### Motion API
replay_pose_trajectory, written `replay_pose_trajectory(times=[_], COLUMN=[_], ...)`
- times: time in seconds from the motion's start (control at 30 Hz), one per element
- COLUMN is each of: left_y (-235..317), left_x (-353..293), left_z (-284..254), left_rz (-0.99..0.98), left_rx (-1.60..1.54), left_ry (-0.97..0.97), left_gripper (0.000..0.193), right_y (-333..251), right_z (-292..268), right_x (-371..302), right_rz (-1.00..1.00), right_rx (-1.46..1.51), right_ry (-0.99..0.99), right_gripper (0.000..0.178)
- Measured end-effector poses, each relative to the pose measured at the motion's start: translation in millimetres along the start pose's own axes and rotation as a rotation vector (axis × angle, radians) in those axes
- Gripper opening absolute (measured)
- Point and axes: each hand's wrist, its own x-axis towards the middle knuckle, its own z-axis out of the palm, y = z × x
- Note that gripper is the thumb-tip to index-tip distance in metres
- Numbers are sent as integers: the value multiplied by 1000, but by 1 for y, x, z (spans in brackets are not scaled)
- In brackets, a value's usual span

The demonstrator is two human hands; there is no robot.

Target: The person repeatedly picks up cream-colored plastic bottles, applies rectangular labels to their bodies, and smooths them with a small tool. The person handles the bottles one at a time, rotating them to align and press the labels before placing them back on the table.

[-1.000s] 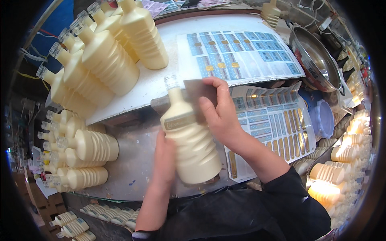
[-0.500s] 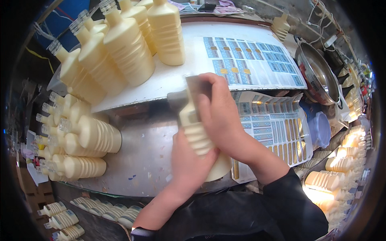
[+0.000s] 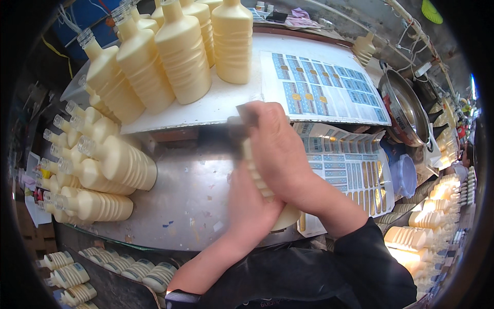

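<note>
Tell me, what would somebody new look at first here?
Probably the crowd of tall cream bottles standing at the upper left. Next, the middle, where the person's left grip and right grip mostly cover another bottle. After that, maybe the blue-and-gold stickers laid out toward the right.

Pretty cramped workshop, honestly. There are 2 work surfaces: a scuffed gray metal table (image 3: 180, 206) with bits of colored scrap and flecks all over it, and a higher white tabletop (image 3: 303, 44) behind it with a reddish-brown strip (image 3: 303, 32) along the back. Behind that is a rough gray wall (image 3: 355, 18), with 1 slanting pole (image 3: 417, 28) and loose white cords (image 3: 409, 51) dangling near it. Dark ledge (image 3: 110, 283) down at lower left. Harsh, bright light blows out a patch at lower right, while the left side stays dim.
</note>
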Motion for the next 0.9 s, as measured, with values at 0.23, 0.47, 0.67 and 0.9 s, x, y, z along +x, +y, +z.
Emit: replay_pose_trajectory(times=[0.23,0.47,0.67,0.9], left_y=[-6,-22,-40,-49], left_x=[1,47,50,50], left_z=[-4,-1,6,9], left_rz=[19,-120,-193,-171], left_rx=[-7,-295,-568,-800], left_ry=[12,57,-25,-85], left_gripper=[94,69,45,37], right_y=[20,32,62,100], right_z=[-12,-10,-12,3], right_x=[-4,-7,-21,-33], right_rz=[81,79,49,71], right_rx=[-27,131,214,252], right_ry=[54,21,110,223], right_gripper=[39,39,39,40])
